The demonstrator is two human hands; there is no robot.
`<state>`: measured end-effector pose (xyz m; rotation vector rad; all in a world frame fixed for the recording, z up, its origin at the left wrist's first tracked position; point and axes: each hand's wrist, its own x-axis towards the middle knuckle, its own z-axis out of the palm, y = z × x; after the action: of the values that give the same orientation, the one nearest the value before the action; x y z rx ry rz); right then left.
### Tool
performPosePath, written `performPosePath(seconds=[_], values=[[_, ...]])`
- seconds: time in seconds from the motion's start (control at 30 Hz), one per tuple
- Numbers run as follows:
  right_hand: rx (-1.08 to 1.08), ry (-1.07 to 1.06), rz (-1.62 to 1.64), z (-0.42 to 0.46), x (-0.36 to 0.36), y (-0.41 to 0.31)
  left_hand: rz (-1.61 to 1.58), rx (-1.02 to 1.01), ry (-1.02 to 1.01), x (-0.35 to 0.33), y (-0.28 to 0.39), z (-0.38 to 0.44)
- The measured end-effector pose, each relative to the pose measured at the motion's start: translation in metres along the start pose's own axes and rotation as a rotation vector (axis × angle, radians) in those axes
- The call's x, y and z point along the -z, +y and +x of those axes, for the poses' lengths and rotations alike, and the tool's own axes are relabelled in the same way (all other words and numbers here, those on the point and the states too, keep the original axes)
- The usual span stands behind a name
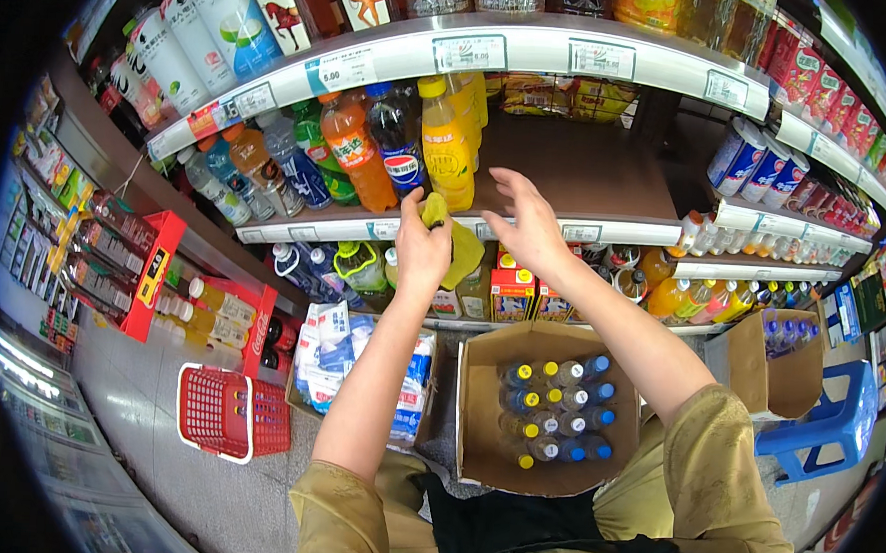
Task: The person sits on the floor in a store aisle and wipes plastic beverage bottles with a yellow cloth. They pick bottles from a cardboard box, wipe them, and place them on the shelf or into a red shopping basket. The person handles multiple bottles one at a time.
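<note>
My left hand (423, 245) grips a yellow-green cloth (463, 256), which hangs in front of the edge of the middle shelf (618, 231). My right hand (524, 224) is to the right of it, fingers spread, with nothing in it. Just behind the cloth, a yellow soda bottle (447, 145) stands upright at the front of its row. Left of that are a dark Pepsi bottle (396, 142) and an orange Mirinda bottle (355, 152). Bare brown shelf board (569, 170) shows to the right of the yellow bottles.
Below my arms, an open cardboard box (472, 428) holds bottles with yellow, white and blue caps. Left of it are a carton of white and blue packs (410, 399) and a red basket (214, 411). A blue plastic stool (818, 435) and another carton (735, 359) stand at the right.
</note>
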<state>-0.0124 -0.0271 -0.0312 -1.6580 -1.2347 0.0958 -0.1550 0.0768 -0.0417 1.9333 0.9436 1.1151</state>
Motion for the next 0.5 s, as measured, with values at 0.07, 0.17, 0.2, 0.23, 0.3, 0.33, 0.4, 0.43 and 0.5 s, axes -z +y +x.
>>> performPosePath(seconds=[0.07,0.17,0.2,0.23,0.3,0.33,0.4,0.43,0.5], values=[[0.008,0.033,0.000,0.026,-0.015,-0.001,-0.049,0.049,-0.026,-0.004,0.000,0.017],[-0.051,-0.009,0.032,0.052,-0.024,0.010,-0.101,0.086,-0.056,-0.019,0.005,0.028],[-0.056,0.004,0.016,0.056,-0.030,0.011,-0.142,0.118,-0.066,-0.022,0.006,0.029],[-0.068,0.020,-0.022,0.058,-0.033,0.013,-0.161,0.130,-0.074,-0.024,0.007,0.027],[-0.090,0.050,-0.096,0.060,-0.038,0.014,-0.124,0.079,-0.073,-0.028,0.003,0.025],[-0.093,0.082,-0.096,0.060,-0.041,0.013,-0.127,0.027,-0.077,-0.029,-0.001,0.023],[-0.109,0.110,-0.071,0.055,-0.040,0.015,-0.172,0.005,-0.106,-0.029,-0.002,0.011],[-0.116,0.128,-0.063,0.051,-0.036,0.016,-0.165,-0.031,-0.110,-0.027,0.004,0.005],[-0.052,0.160,0.045,0.042,-0.031,0.013,-0.269,-0.026,-0.147,-0.024,0.008,-0.002]])
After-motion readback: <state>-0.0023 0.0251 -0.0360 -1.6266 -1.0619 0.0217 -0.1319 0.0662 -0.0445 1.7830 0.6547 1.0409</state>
